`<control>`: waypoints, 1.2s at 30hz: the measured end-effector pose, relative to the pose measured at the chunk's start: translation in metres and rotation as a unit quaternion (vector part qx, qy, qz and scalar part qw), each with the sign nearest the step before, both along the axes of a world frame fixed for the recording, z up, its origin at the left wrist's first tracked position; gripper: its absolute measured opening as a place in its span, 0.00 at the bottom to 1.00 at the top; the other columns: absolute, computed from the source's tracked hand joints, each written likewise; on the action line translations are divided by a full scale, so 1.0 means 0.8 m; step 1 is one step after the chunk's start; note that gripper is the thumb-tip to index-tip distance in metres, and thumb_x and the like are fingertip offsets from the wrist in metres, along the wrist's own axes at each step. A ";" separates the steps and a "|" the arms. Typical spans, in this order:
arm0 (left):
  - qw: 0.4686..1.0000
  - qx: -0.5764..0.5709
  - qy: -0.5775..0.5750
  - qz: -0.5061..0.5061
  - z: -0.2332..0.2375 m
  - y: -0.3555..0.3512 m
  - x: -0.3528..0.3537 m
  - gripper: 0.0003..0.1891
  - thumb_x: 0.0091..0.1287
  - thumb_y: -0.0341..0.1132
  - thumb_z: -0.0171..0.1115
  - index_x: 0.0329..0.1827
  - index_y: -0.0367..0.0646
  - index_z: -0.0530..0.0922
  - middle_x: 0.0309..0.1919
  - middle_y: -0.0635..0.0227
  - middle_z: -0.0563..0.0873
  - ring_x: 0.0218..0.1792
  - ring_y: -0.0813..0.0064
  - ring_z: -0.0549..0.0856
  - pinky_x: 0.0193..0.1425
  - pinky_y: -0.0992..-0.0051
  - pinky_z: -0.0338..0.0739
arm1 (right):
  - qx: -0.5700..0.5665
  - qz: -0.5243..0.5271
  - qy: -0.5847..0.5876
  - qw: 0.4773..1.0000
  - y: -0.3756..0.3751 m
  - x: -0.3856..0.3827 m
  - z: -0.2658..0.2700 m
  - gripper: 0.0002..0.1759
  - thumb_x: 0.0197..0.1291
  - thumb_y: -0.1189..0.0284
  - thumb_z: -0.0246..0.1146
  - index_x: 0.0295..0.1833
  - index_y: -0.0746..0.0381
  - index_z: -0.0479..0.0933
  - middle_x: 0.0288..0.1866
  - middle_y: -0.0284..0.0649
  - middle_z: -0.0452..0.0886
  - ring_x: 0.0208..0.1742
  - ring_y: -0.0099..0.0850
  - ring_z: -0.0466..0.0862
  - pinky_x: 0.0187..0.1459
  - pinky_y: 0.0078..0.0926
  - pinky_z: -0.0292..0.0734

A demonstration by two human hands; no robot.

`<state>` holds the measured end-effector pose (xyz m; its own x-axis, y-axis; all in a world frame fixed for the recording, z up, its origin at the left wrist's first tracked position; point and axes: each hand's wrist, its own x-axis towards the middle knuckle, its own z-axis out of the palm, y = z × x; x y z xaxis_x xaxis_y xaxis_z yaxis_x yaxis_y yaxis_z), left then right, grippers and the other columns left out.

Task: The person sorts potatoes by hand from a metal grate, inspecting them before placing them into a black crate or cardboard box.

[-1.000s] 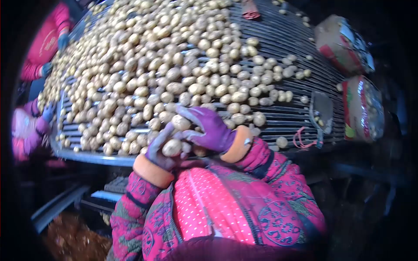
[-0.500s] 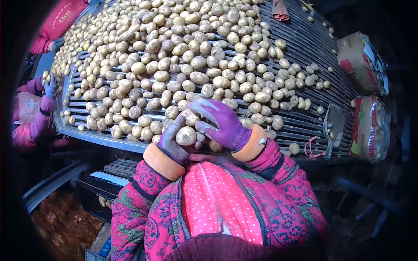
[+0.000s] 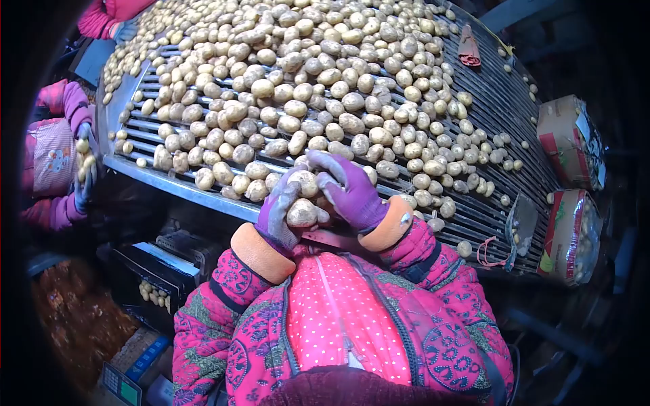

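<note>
We are clasping pale round potatoes [image 3: 302, 214] between our curled, purple-gloved left hand [image 3: 276, 215] and right hand [image 3: 353, 195], at the rim of the slatted metal surface [image 3: 183, 189] ahead, where a loosening grip could be dropping one.

Daylight brightens the top, corners vignette black, and fisheye distortion bends the edges.
</note>
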<state>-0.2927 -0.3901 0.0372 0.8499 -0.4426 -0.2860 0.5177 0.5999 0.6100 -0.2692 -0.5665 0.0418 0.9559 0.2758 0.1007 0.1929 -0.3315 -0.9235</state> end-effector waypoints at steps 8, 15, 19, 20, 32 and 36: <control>0.872 0.352 -0.321 0.111 -0.043 0.009 -0.009 0.24 0.76 0.43 0.51 0.70 0.41 0.65 0.57 0.56 0.79 0.55 0.60 0.83 0.56 0.65 0.80 | -0.072 0.049 -0.116 0.989 0.037 -0.020 0.030 0.36 0.61 0.60 0.64 0.73 0.59 0.65 0.67 0.54 0.70 0.70 0.50 0.69 0.70 0.43 0.63; 0.849 0.388 -0.339 0.115 -0.017 0.011 -0.022 0.25 0.76 0.44 0.48 0.69 0.38 0.67 0.62 0.58 0.78 0.62 0.63 0.78 0.67 0.64 0.72 | -0.026 0.020 -0.105 0.994 0.055 -0.023 0.006 0.28 0.63 0.76 0.52 0.71 0.65 0.67 0.63 0.55 0.74 0.65 0.50 0.74 0.69 0.41 0.65; 0.978 0.162 -0.112 0.075 -0.021 0.016 -0.026 0.22 0.77 0.45 0.47 0.68 0.44 0.68 0.55 0.59 0.80 0.49 0.62 0.84 0.47 0.68 0.80 | -0.017 -0.043 -0.109 0.993 0.042 -0.015 0.000 0.24 0.66 0.78 0.51 0.68 0.66 0.69 0.60 0.50 0.77 0.58 0.41 0.80 0.61 0.34 0.74; 0.989 -0.042 0.108 0.095 -0.005 0.019 -0.025 0.22 0.76 0.46 0.48 0.68 0.47 0.68 0.53 0.60 0.81 0.43 0.63 0.86 0.37 0.69 0.82 | 0.041 -0.078 -0.080 0.993 0.032 -0.010 -0.010 0.21 0.68 0.77 0.52 0.66 0.66 0.71 0.58 0.47 0.78 0.56 0.36 0.81 0.60 0.32 0.75; 0.922 0.100 0.143 0.347 -0.047 0.260 -0.157 0.26 0.72 0.46 0.58 0.72 0.61 0.67 0.59 0.55 0.81 0.28 0.65 0.84 0.22 0.74 0.77 | -0.185 -0.153 -0.069 0.968 -0.120 -0.023 -0.052 0.21 0.66 0.72 0.59 0.64 0.64 0.74 0.60 0.48 0.78 0.63 0.40 0.77 0.66 0.37 0.69; 0.843 0.088 0.239 0.474 -0.092 0.326 -0.270 0.21 0.73 0.48 0.55 0.66 0.56 0.72 0.54 0.54 0.84 0.29 0.60 0.85 0.22 0.73 0.76 | -0.223 -0.132 -0.049 0.965 -0.137 -0.025 -0.060 0.22 0.68 0.72 0.57 0.66 0.65 0.73 0.62 0.48 0.78 0.63 0.41 0.77 0.66 0.37 0.70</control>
<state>-0.5086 -0.1295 -0.0362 0.5661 0.4555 -0.6870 0.0692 0.8042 0.5903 -0.2894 -0.6764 -0.0063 0.9906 0.0605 0.1223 0.1267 -0.7414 -0.6590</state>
